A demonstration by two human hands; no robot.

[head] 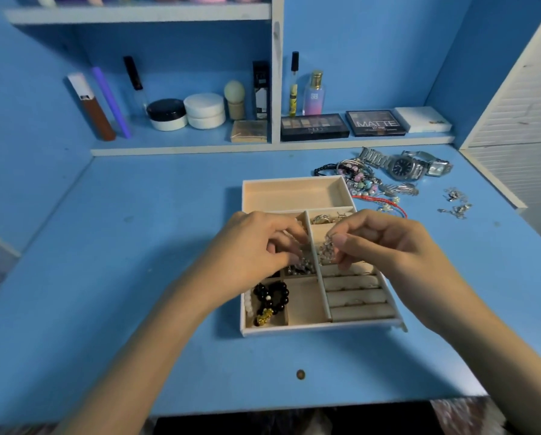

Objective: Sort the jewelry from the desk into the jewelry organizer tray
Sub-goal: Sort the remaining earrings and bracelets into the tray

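Note:
A cream jewelry organizer tray (294,191) sits in the middle of the blue desk. Both hands hover over its centre. My left hand (250,246) and my right hand (385,243) each pinch one end of a small silver crystal piece (325,251) above the middle compartments. A black bead bracelet (270,298) with a gold charm lies in the near-left compartment. Gold pieces (324,218) lie in a small right compartment. Loose on the desk at the back right lie beaded bracelets (358,178), two silver watches (407,166), a red cord bracelet (385,204) and small silver earrings (455,202).
A shelf behind the desk holds cosmetics: jars (187,114), tubes, perfume bottles (313,94) and eyeshadow palettes (314,127). A white slatted panel (514,105) stands at the right. The desk's front edge runs near the bottom of the view.

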